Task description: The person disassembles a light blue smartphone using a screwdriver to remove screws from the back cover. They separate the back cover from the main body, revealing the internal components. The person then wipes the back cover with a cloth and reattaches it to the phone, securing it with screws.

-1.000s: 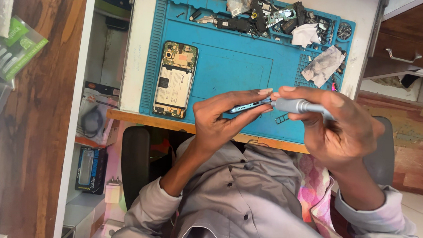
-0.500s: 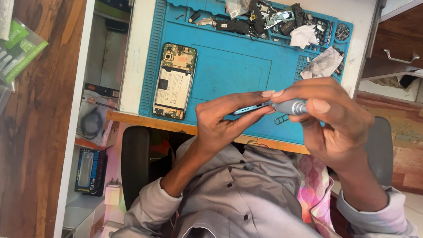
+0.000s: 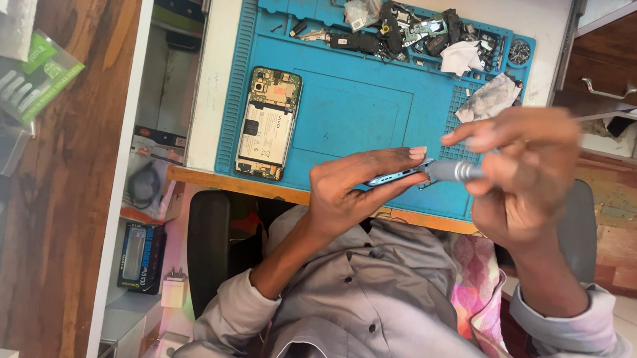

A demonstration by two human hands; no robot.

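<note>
My left hand (image 3: 351, 192) pinches a thin light-blue phone part (image 3: 396, 176), held edge-on above the near edge of the blue work mat (image 3: 351, 107). In my right hand (image 3: 533, 171), which looks blurred, is a grey metal screwdriver (image 3: 456, 171). Its tip meets the right end of the blue part. An opened phone (image 3: 268, 124) with its battery and boards exposed lies on the mat's left side, apart from both hands.
Loose phone parts and small tools (image 3: 412, 31) are piled along the mat's far edge, with crumpled white wipes (image 3: 489, 99) at the right. A wooden drawer with a metal handle (image 3: 608, 91) stands at the right. Boxes and a charger (image 3: 141, 256) sit on shelves at the left.
My right hand has turned on the screwdriver, its fingers rising over the handle, and is now blurred. The left hand keeps its hold on the blue part, hardly moving.
</note>
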